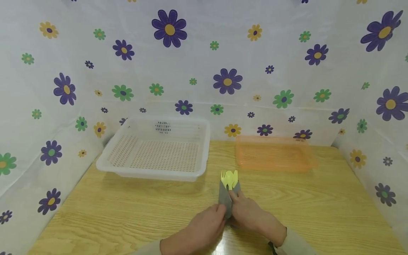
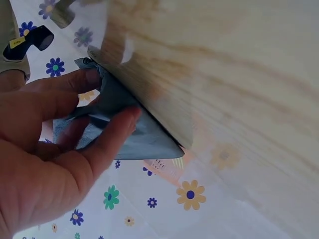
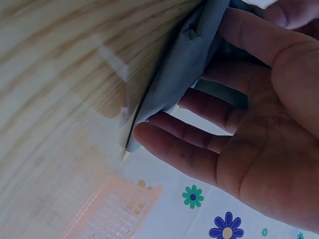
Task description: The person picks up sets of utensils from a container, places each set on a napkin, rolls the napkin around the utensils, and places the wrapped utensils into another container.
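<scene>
In the head view, the left hand (image 1: 207,225) is pinching the near left side of a grey cloth (image 1: 224,198) on the wooden table (image 1: 127,209), thumb uppermost. The right hand (image 1: 250,213) is gripping the cloth's right side with bent fingers, its index finger reaching toward the cutlery. A yellow fork (image 1: 223,175), a yellow spoon (image 1: 230,177) and a yellow knife (image 1: 235,176) are lying side by side on the cloth, heads pointing away from the person; cloth and fingers are hiding most of their handles. A white basket (image 1: 153,173) is standing to the left, an orange basket (image 1: 277,166) to the right.

In the left wrist view, the left hand's thumb and fingers are closing on the folded cloth, which is covering the cutlery. A sleeve (image 2: 9,37) is running off the left edge.

In the right wrist view, the right hand's thumb is pressing the cloth; some fingertips are disappearing behind it. The orange basket is being cut off below.
</scene>
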The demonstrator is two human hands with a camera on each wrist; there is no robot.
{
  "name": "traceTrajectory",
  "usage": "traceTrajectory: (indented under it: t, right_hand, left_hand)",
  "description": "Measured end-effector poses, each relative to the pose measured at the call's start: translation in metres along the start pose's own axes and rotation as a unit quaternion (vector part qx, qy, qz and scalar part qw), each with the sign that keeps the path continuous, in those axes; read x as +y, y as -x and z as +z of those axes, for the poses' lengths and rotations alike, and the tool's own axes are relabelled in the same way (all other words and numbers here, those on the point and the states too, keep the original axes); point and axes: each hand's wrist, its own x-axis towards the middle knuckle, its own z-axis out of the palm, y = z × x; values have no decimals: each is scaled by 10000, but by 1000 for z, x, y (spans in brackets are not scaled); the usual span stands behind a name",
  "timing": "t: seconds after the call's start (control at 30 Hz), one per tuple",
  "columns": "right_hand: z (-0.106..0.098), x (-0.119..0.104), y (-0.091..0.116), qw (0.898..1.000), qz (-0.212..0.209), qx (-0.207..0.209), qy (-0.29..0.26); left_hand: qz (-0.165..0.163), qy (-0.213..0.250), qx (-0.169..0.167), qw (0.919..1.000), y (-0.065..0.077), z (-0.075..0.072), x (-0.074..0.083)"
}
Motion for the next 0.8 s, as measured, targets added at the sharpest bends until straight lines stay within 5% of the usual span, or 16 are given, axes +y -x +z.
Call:
traceTrajectory:
  t: [0.43,0.6,0.8]
  right_hand:
    - [-1,1,-5,9986,-65,-153,-496]
    - [-1,2,-3,9987,-48,-86,-493]
    - [-2,3,-3,9978,162,-396,-509]
  left_hand:
    - [-280,-1701,181,9849,0,7,-8]
    - [98,-1913,440,9805,-1,8,-3]
    - [630,-2060,318,9760,-5,8,4]
